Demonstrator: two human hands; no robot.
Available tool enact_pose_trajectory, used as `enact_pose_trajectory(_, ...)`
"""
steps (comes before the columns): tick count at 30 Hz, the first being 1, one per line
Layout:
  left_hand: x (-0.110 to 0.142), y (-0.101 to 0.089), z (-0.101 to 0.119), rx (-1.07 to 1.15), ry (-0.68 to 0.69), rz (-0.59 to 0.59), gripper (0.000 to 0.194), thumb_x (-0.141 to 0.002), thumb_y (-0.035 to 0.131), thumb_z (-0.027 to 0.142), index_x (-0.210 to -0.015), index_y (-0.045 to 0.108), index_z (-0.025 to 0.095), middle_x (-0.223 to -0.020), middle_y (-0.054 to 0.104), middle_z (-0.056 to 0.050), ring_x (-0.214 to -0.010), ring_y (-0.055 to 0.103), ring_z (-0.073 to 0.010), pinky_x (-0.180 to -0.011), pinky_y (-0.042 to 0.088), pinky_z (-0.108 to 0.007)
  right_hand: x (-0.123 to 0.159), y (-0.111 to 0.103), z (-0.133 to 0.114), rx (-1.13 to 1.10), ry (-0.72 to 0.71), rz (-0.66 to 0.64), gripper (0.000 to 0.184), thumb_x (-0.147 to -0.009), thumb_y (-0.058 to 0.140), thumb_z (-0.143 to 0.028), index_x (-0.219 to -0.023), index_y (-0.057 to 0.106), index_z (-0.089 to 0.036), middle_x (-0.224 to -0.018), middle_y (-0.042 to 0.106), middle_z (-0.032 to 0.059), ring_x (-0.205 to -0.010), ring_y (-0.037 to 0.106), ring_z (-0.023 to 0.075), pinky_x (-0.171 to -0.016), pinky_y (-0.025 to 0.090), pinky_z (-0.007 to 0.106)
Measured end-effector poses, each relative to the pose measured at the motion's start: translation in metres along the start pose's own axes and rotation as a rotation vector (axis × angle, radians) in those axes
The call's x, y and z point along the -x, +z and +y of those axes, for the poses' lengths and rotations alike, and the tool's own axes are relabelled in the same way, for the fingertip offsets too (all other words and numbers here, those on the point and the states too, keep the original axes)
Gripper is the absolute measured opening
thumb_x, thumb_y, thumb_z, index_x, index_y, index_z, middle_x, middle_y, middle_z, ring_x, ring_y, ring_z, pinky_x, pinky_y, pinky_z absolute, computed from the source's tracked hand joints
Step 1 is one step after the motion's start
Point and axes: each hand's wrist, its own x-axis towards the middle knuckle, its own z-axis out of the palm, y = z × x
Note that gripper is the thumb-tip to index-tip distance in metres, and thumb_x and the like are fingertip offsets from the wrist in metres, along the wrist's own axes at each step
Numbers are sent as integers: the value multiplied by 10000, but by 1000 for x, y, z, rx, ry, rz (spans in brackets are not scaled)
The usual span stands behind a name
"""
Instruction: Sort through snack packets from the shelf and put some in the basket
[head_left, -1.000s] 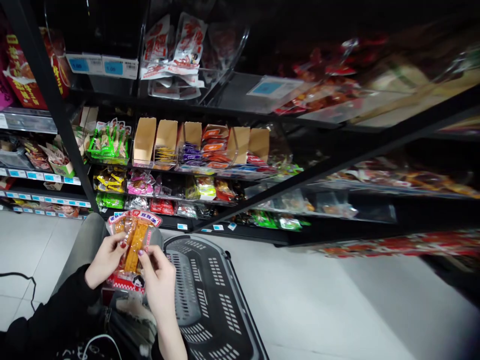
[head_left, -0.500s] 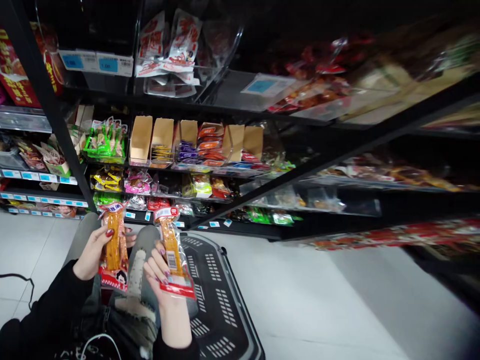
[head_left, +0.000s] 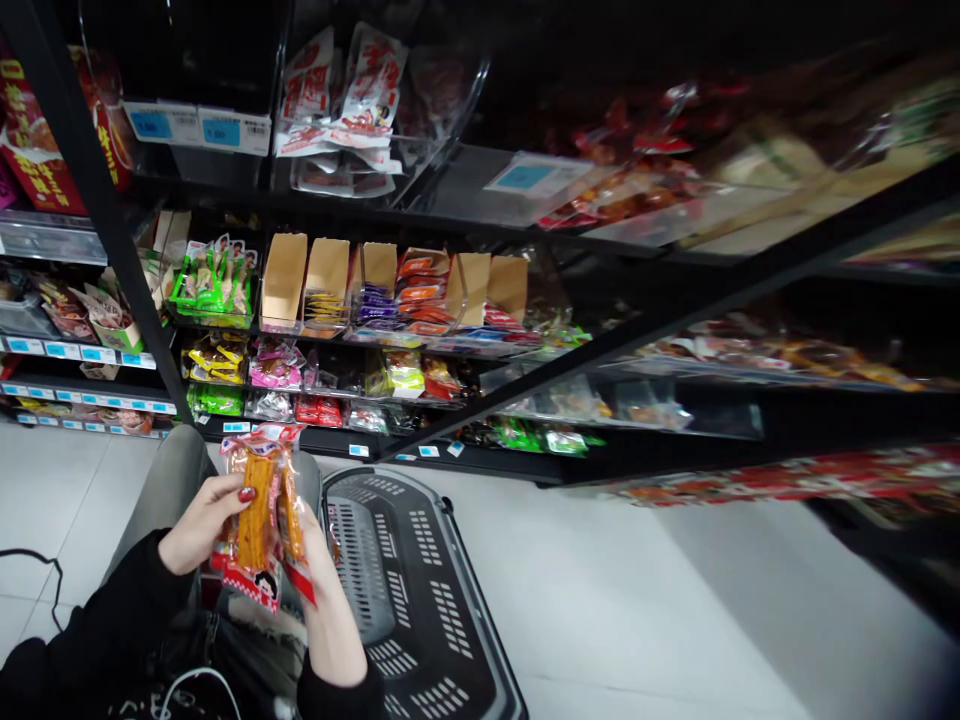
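Observation:
Two orange snack packets with red and white ends are pressed together in front of my lap. My left hand (head_left: pixel 196 520) grips the front snack packet (head_left: pixel 255 520) along its left edge, thumb on its face. My right hand (head_left: pixel 319 565) holds the second snack packet (head_left: pixel 294 525) behind it, with most of its fingers hidden by the wrappers. A dark plastic shopping basket (head_left: pixel 409 590) stands on the floor just right of my hands, and nothing shows inside it.
Black store shelves (head_left: pixel 480 330) packed with bagged snacks and cardboard display boxes run from the left to the far right. Blue price tags line the shelf edges. Pale floor tiles (head_left: pixel 637 610) spread to the right. A black cable (head_left: pixel 37 560) lies at the left.
Half a second ago the two packets were held apart, one in each hand. Now my hands have come together and the packets overlap.

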Motion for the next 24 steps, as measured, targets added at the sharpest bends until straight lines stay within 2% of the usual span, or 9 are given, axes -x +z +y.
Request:
enact_pose_trajectory(3, -1, -2, 1, -61, -22, -35, 341, -565, 757, 467, -629, 678, 142, -557, 588, 19, -514, 495, -96, -479, 373, -194, -5, -4, -10, 125, 64, -88, 218, -710, 634, -378, -662, 659, -166, -552, 612, -9, -477, 493, 114, -492, 410, 228)
enact_pose_trajectory(6, -4, -3, 0, -103, 10, -43, 331, -580, 747, 451, -671, 697, 137, -595, 609, 1, -576, 519, -121, -549, 402, -218, -6, -5, -24, 455, 8, -110, 198, -759, 576, -313, -665, 675, -170, -608, 658, 10, -581, 556, 150, -567, 410, 234)
enact_pose_trajectory(9, -7, -6, -4, -164, 64, -18, 318, -585, 744, 433, -612, 676, 123, -579, 591, 1, -566, 489, -112, -565, 387, -223, -1, -1, -38, 950, -105, 23, 206, -796, 519, -302, -715, 670, -187, -662, 682, 49, -631, 608, 197, -586, 397, 256)
enact_pose_trajectory(11, -9, -8, -6, -185, 97, 29, 333, -592, 738, 434, -543, 633, 121, -535, 543, 17, -535, 443, -95, -536, 357, -216, 4, 2, -43, 1096, -203, 208, 212, -818, 470, -281, -745, 643, -183, -669, 671, 72, -615, 612, 204, -580, 394, 265)
enact_pose_trajectory(13, -11, -9, -6, -181, 114, 83, 351, -603, 729, 437, -508, 602, 124, -505, 502, 30, -512, 407, -85, -509, 334, -211, 9, 3, -45, 1034, -311, 311, 240, -856, 398, -275, -801, 611, -181, -706, 668, 70, -628, 617, 188, -591, 416, 259)
enact_pose_trajectory(16, -11, -10, -7, -137, 111, 107, 305, -617, 727, 422, -588, 658, 126, -537, 551, 20, -549, 466, -105, -537, 371, -216, 13, 2, -42, 792, -373, 184, 226, -871, 419, -313, -977, 573, -187, -820, 684, 49, -707, 643, 159, -618, 466, 235)
enact_pose_trajectory(18, -11, -9, -7, -99, 94, 84, 273, -626, 730, 402, -663, 700, 132, -589, 613, 3, -600, 520, -125, -575, 404, -221, 14, 2, -37, 718, -373, 128, 241, -852, 476, -313, -1038, 559, -186, -837, 681, 40, -716, 645, 151, -602, 476, 225)
enact_pose_trajectory(21, -11, -8, -7, -58, 64, 4, 241, -620, 747, 368, -672, 725, 133, -606, 651, -13, -599, 543, -123, -588, 422, -216, 13, 5, -29, 747, -425, 233, 231, -858, 471, -285, -1035, 577, -181, -778, 661, 24, -663, 615, 145, -606, 468, 243)
enact_pose_trajectory(24, -11, -8, -6, -30, 26, -66, 229, -600, 766, 339, -709, 748, 138, -608, 676, -30, -598, 572, -134, -620, 452, -235, 11, 8, -24, 890, -523, 265, 209, -860, 458, -248, -993, 607, -188, -780, 653, 30, -750, 592, 175, -704, 463, 298)
